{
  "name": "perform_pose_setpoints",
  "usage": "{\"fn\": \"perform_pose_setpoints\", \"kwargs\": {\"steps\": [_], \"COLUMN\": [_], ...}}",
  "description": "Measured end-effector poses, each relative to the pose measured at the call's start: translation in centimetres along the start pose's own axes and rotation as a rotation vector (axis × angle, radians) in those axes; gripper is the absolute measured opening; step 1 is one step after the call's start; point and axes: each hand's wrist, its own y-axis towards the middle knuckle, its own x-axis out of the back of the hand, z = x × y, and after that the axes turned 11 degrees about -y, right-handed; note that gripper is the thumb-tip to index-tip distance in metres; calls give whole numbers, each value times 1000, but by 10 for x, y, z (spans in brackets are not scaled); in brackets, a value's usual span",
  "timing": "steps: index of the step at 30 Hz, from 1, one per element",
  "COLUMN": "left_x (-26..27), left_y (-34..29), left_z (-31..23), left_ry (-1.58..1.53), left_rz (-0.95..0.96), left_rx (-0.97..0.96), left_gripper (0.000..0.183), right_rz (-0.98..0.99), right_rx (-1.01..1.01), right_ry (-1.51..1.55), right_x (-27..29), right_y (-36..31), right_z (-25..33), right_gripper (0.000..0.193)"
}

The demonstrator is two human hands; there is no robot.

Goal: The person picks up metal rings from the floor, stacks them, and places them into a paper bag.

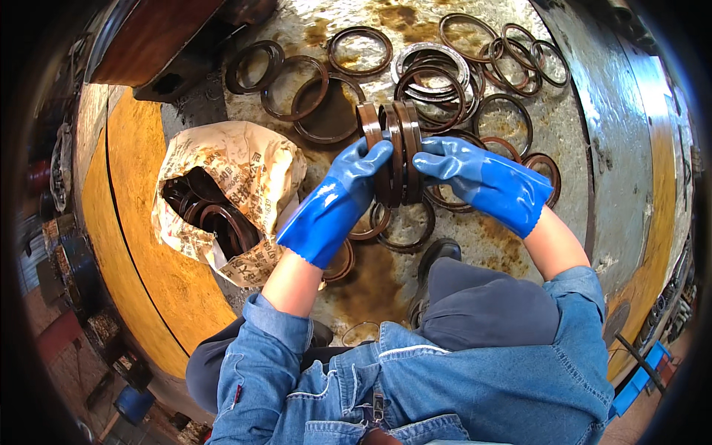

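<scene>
Over a stained floor (371, 285), your gloved left hand (363, 159) and right hand (452, 163) grip a stack of brown rings (403, 152) from either side, held on edge. You appear to be squaring them up; the next move calls for even pressure. Loose rings (360, 73) lie scattered ahead; an open sack (230, 144) sits at left, near yellow boards (141, 141), with workshop clutter (70, 267) beyond.

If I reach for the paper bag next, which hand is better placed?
Probably your left hand: it's nearer the paper bag, while your right hand is on the far side of the held rings. Both hands grip those rings, so the right would likely have to support them alone.
</scene>
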Motion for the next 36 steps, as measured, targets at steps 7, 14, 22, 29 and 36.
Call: {"fn": "perform_pose_setpoints", "kwargs": {"steps": [7,14,22,29,36], "left_x": [-2,4,4,13,9], "left_y": [2,6,11,17,12], "left_z": [3,5,11,9,-9], "left_ry": [77,54,58,214,805], "left_rz": [26,7,50,114,-37], "left_rx": [36,50,7,-36,-87], "left_gripper": [40,39,39,54,54], "right_rz": [-42,-90,-9,-27,-169], "right_rx": [71,93,155,198,136], "right_ry": [-255,-202,9,-51,122], "right_x": [9,8,-1,-15,-31], "right_y": [1,4,6,22,27], "right_z": [-3,-13,-9,-15,-23], "right_gripper": [49,43,55,65,47]}}
